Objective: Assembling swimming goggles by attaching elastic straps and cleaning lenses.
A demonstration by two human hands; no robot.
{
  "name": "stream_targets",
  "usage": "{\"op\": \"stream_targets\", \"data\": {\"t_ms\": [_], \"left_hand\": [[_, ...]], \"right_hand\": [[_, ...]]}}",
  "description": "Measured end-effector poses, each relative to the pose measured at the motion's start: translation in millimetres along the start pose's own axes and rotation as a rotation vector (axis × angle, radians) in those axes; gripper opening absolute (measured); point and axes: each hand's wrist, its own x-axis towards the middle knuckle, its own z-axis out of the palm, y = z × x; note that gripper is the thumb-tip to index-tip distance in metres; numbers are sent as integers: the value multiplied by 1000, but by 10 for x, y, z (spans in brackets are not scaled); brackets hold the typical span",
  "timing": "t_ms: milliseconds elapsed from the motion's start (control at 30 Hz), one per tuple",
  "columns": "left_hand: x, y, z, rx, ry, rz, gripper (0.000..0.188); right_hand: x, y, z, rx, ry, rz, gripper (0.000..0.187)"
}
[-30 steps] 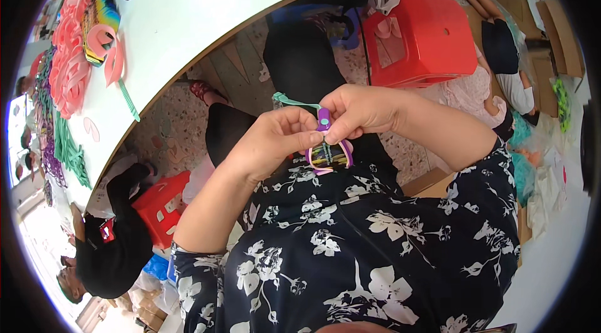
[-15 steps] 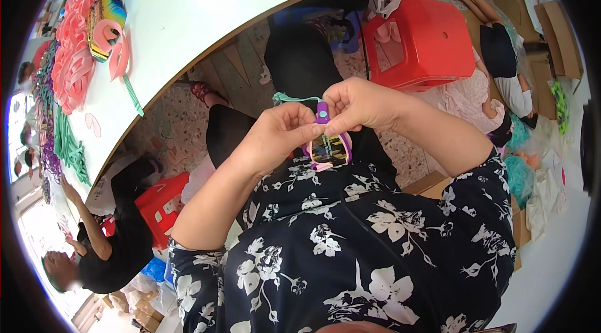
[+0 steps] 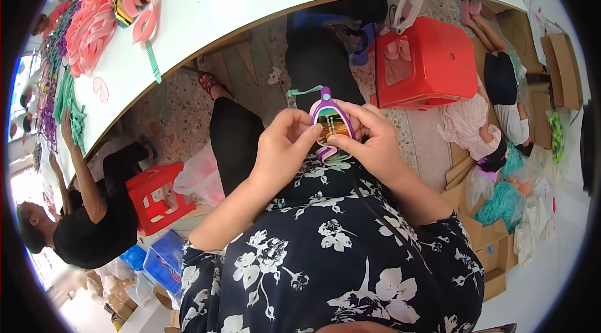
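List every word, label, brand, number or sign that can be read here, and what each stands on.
None can be read.
Purple-rimmed goggles, between left hand and right hand: small pale marking on the lens, too small to read.
Cardboard box at right: no legible print.

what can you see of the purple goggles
The goggles show one shiny, green and orange lens facing the camera, in a purple rim that looks plastic. A purple tab with a teal dot sits at the far end; a teal strap trails left. The left grip and right grip hold them from both sides in front of the floral top.
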Motion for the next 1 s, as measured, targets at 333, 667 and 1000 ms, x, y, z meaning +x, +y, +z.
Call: {"op": "stream_targets", "data": {"t_ms": [333, 667, 1000], "left_hand": [[-174, 0, 154, -455, 89, -123, 13], [-204, 41, -102, 499, 167, 486, 37], [86, 75, -512, 814, -145, 933, 44]], "right_hand": [[-1, -131, 66, -98, -38, 6, 53], [468, 6, -11, -125, -317, 45, 49], [534, -1, 131, -77, -438, -128, 29]]}}
